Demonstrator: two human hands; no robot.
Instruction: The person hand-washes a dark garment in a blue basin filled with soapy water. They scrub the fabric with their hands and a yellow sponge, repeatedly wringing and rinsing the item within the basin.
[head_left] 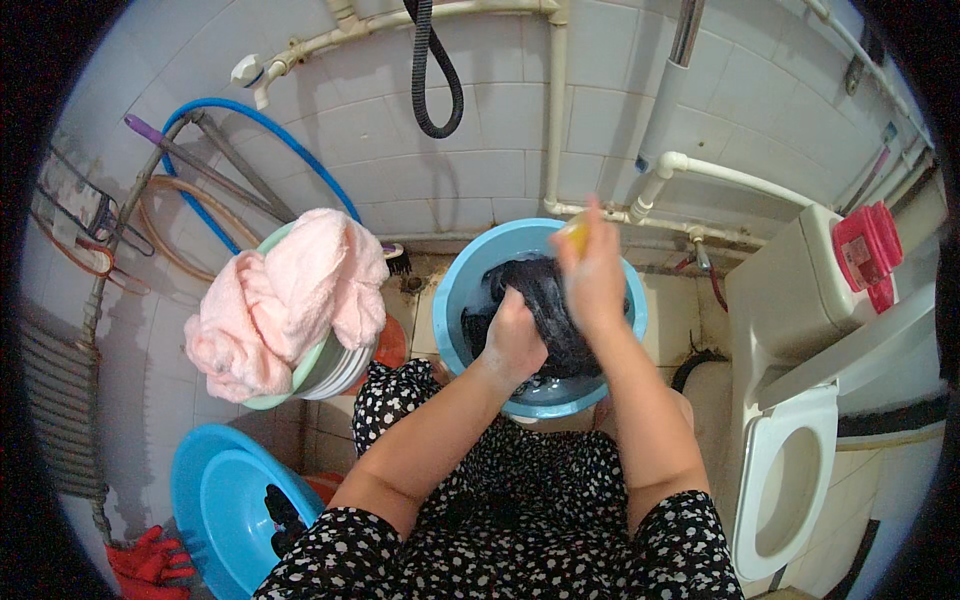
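A light blue basin (451,300) stands in front of me with water and a wet black garment (545,295) in it. My left hand (516,340) is closed on a bunched part of the garment, and some suds show at its wrist. Above the right part of the cloth is my right hand (597,275), slightly blurred. Its fingers close around a yellow bar of soap (576,233), only partly visible. The garment's kind cannot be made out.
At left, pink towelling (295,300) covers a striped bucket (340,372). A second blue basin (225,500) holds dark cloth; red gloves (150,568) lie beside it. A toilet (785,480) stands at right. Pipes (556,120) and a black hose (440,100) line the tiled wall.
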